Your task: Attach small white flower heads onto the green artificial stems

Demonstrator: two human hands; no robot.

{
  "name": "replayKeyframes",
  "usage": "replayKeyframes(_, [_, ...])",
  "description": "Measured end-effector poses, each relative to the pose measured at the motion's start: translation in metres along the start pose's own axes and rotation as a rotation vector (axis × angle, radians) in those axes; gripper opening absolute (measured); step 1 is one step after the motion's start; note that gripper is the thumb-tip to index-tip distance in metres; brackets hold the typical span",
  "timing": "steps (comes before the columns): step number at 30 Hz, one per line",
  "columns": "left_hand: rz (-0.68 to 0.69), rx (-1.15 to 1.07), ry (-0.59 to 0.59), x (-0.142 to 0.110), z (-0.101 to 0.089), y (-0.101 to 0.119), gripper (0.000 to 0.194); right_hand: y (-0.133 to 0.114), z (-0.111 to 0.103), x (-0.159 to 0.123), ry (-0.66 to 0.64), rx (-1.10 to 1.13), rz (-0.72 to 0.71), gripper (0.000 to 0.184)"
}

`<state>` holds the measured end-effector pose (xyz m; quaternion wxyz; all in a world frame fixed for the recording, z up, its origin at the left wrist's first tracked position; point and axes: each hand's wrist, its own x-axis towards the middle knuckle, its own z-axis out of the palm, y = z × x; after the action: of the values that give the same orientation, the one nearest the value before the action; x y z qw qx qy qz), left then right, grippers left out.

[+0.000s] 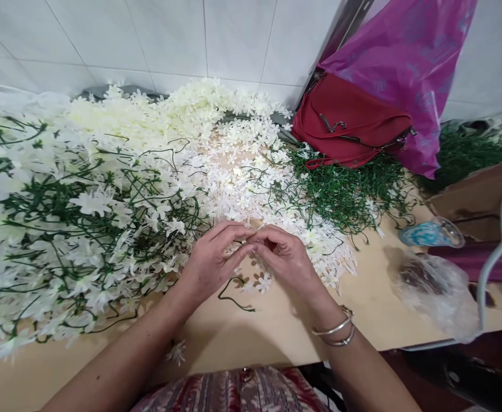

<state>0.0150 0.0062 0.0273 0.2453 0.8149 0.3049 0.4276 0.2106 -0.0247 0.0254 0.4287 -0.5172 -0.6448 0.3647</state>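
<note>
My left hand and my right hand meet at the fingertips over the table, thumbs and fingers pinched together. Whatever lies in the pinch is too small or hidden to make out. Just below them a loose green stem and a white artificial flower head rest on the table. To the left spreads a large heap of white artificial flowers on green stems. Beyond my fingers lie many loose white blossoms and thin pale stamens. Green plastic stems are piled to the right.
A red handbag and a purple plastic bag stand against the tiled wall. At right are a cardboard box, a clear cup with blue pattern, a clear plastic bag and a pale curved cable or rod.
</note>
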Motion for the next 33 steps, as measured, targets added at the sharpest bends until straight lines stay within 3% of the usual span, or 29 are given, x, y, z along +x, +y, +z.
replayKeyframes(5, [-0.008,0.211,-0.06,-0.002,-0.006,-0.005,0.012,0.005,-0.025,0.0,0.007,0.008,0.096,0.014])
replayKeyframes(11, [-0.011,0.456,-0.09,-0.004,-0.012,-0.003,0.015,0.015,-0.033,-0.005,-0.208,-0.231,0.098,0.011])
replayKeyframes(14, [-0.021,0.366,-0.107,-0.004,-0.009,0.001,0.013,0.014,-0.031,-0.003,-0.156,-0.3,0.06,0.013])
replayKeyframes(18, [-0.023,0.141,-0.054,0.001,-0.004,0.01,0.013,0.013,-0.033,-0.002,0.009,-0.143,0.106,0.009])
replayKeyframes(21, [-0.024,0.121,-0.032,0.005,-0.001,0.017,0.015,0.013,-0.033,-0.002,-0.084,-0.237,0.096,0.006])
replayKeyframes(24, [-0.036,0.1,-0.041,0.006,0.002,0.02,0.015,0.013,-0.034,-0.002,-0.114,-0.364,0.015,0.016])
replayKeyframes(28, [-0.107,0.048,-0.034,0.004,0.006,0.02,0.018,0.008,-0.033,-0.001,0.044,-0.153,0.056,0.01])
replayKeyframes(33, [-0.313,-0.154,-0.044,0.001,0.014,0.016,0.02,-0.003,-0.02,-0.002,-0.012,0.29,0.195,0.026])
